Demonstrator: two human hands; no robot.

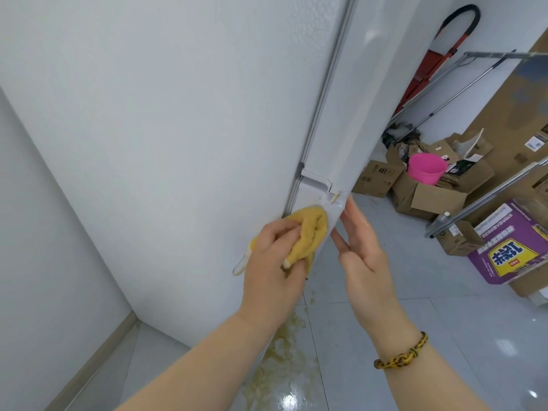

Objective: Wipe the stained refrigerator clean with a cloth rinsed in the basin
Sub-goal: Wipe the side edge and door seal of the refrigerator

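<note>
- Cloth (308, 232), yellow and bunched, is clutched in the left grip (272, 262) and pressed to the refrigerator (178, 114) door edge.
- Right grip (364, 256), fingers straight, touches that edge just beside.
- Wiping looks midway: a yellowish speck (335, 198) above the grip is left to do.
- Pink basin (427, 172) sits well apart.

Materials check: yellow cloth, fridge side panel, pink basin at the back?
Yellow cloth: soft nubby textile, probably microfibre or terry; it bunches into folds in the left hand.
Fridge side panel: white, likely painted sheet metal; faint pebbled texture near the top.
Pink basin: glossy moulded plastic, judging by even colour and thin rim.
</note>
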